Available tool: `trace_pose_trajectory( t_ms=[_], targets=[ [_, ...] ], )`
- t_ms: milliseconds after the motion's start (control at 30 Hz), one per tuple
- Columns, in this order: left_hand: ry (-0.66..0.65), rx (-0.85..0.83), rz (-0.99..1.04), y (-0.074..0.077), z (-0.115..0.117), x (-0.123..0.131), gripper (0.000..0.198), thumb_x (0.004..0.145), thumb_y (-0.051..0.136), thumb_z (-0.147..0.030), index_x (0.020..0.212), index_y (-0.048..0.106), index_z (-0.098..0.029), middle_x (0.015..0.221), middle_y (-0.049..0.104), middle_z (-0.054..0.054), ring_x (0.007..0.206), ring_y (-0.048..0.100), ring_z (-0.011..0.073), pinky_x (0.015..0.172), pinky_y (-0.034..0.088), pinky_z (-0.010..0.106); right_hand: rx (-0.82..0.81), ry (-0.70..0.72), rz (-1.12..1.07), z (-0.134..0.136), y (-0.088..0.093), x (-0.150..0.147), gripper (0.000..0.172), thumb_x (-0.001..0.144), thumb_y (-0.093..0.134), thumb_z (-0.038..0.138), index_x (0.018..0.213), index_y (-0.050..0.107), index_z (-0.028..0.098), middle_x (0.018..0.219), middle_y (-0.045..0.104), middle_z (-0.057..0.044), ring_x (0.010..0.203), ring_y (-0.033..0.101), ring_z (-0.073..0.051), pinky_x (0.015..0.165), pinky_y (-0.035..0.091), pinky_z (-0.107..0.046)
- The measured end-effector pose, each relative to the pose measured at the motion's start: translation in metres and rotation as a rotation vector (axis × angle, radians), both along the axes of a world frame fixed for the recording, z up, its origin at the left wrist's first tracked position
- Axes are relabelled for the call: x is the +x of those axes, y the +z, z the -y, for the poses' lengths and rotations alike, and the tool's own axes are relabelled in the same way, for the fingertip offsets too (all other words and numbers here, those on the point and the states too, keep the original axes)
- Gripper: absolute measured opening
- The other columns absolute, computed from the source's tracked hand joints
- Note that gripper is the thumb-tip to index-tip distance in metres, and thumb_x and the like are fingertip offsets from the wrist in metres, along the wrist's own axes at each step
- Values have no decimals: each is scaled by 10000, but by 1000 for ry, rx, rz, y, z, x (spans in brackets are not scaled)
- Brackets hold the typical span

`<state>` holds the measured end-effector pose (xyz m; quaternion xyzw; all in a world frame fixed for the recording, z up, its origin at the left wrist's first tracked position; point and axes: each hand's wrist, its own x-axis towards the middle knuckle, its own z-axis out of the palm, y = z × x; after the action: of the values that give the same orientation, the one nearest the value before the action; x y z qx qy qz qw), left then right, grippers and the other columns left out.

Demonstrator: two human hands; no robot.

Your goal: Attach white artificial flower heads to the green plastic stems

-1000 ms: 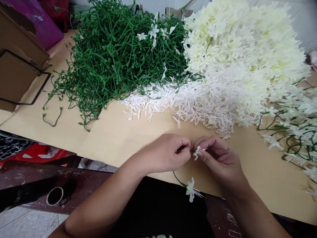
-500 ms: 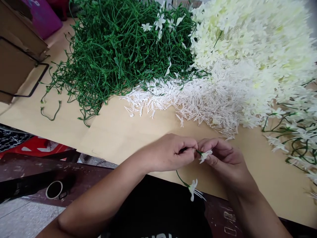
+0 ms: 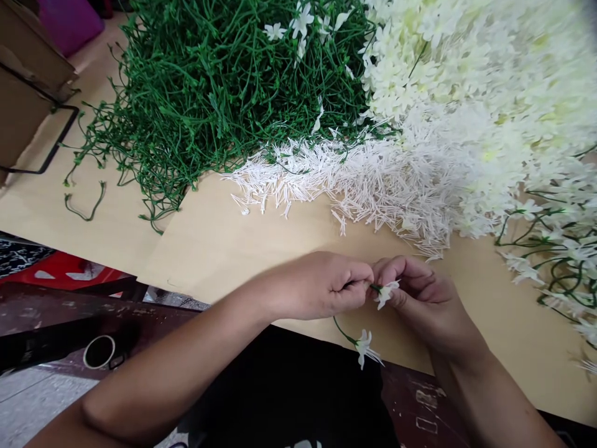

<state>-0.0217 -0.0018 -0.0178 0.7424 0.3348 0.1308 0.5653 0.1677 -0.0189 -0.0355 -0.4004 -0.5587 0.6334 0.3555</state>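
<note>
My left hand [image 3: 331, 286] is closed round a thin green stem, pinching it just under a white artificial flower [image 3: 386, 294]. Below that hand, the stem's other end curves down to a second white flower [image 3: 364, 347] with thin white filaments sticking out. My right hand [image 3: 420, 295] touches the first flower, thumb and fingers pinched at its petals. The two hands meet at the flower's base, so part of the stem is hidden between the fingers.
A heap of green plastic stems [image 3: 233, 93] lies at the back left. White stamen sticks [image 3: 382, 180] are strewn in the middle, beside a mound of white petals [image 3: 466, 62]. Flowers on stems [image 3: 559, 249] lie at right. A cardboard box [image 3: 28, 93] and a mug [image 3: 99, 353] are at left.
My hands keep nearly the same grip at the flower. The camera view has shifted slightly, and the lower flower hangs a little higher in the picture.
</note>
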Motion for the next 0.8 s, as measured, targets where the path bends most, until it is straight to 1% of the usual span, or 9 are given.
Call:
trace_pose_trajectory(
  t_ms=[100, 300, 467, 567, 600, 667, 700, 733, 800],
  targets=[
    [-9, 10, -18, 1, 0, 1, 171, 807, 361, -203, 691, 481, -166, 626, 489, -40, 560, 404, 73, 522, 285, 192, 9, 18, -7, 0, 0, 0, 49, 770, 622, 239, 736, 595, 216, 694, 608, -6, 663, 583, -118, 612, 488, -228],
    [-2, 67, -27, 2, -1, 1, 161, 805, 379, -180, 651, 423, -164, 557, 385, -60, 507, 345, 58, 489, 242, 191, 45, 2, -4, -2, 1, -3, 61, 774, 618, 237, 733, 584, 207, 702, 607, -17, 662, 584, -121, 605, 496, -233],
    [29, 70, -65, 1, 0, 2, 165, 808, 375, -188, 655, 428, -161, 567, 392, -57, 512, 349, 57, 482, 237, 189, 38, -3, 9, -1, 3, -7, 81, 787, 599, 215, 723, 553, 197, 707, 591, -4, 653, 573, -94, 598, 482, -200],
    [82, 29, -85, 0, 2, 4, 210, 836, 354, -232, 675, 470, -164, 564, 404, -50, 514, 361, 67, 478, 249, 192, 40, -18, 54, 0, 6, -10, 94, 796, 586, 231, 728, 534, 192, 698, 585, -2, 658, 574, -94, 606, 482, -206],
    [93, 9, -77, 0, 3, 5, 229, 850, 337, -242, 709, 501, -167, 585, 433, -45, 535, 385, 72, 495, 270, 192, 42, -8, 73, 0, 8, -8, 96, 797, 582, 241, 734, 531, 190, 696, 587, -5, 661, 579, -101, 608, 485, -216],
    [94, -30, -25, -1, 3, 6, 277, 868, 335, -302, 742, 540, -167, 633, 485, -31, 588, 435, 84, 537, 313, 194, 63, 5, 121, 0, 16, 3, 99, 801, 575, 257, 743, 530, 190, 684, 592, -8, 647, 589, -113, 597, 494, -235],
    [103, -47, 4, -2, 3, 6, 311, 876, 326, -345, 767, 557, -168, 645, 498, -25, 606, 452, 89, 552, 329, 196, 88, -7, 161, 0, 23, 14, 90, 803, 571, 257, 750, 537, 193, 679, 595, -9, 634, 592, -118, 584, 496, -240],
    [122, -56, 34, -3, 3, 6, 339, 878, 319, -381, 796, 570, -168, 657, 508, -19, 623, 469, 96, 565, 345, 198, 125, -54, 209, 1, 31, 29, 76, 806, 566, 252, 756, 545, 199, 672, 595, -6, 611, 592, -118, 569, 498, -240],
    [195, -40, 88, -5, 3, 5, 371, 878, 313, -411, 847, 587, -164, 686, 529, -6, 662, 495, 107, 604, 374, 206, 246, -219, 371, 7, 53, 71, 17, 784, 592, 225, 799, 590, 217, 710, 613, -18, 647, 602, -139, 567, 501, -246]
  ],
)
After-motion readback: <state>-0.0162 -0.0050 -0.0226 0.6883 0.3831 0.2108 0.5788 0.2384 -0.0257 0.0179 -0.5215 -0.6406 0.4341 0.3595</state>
